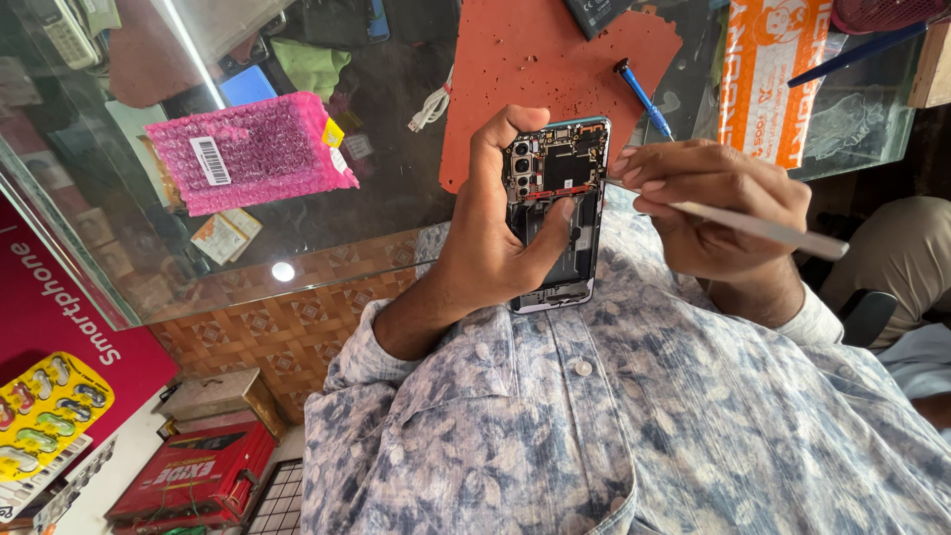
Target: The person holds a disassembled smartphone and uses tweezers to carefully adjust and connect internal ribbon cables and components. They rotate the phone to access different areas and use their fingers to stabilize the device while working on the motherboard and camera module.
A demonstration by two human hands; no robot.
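My left hand (pixel 495 233) grips an opened smartphone (pixel 567 173) with its back cover off, so the circuit board and camera modules show. The thumb lies across the middle of the phone. My right hand (pixel 718 198) holds a thin white prying tool (pixel 763 229), whose tip reaches the phone's right edge near the top. Both hands hover above my patterned blue shirt, just in front of the glass counter's edge.
An orange work mat (pixel 535 59) lies on the glass counter (pixel 376 198), with a blue screwdriver (pixel 644 97) beside it. A pink bubble-wrap pouch (pixel 248 149) lies at left, an orange box (pixel 773 69) at right. Red boxes (pixel 193 476) sit on the floor below.
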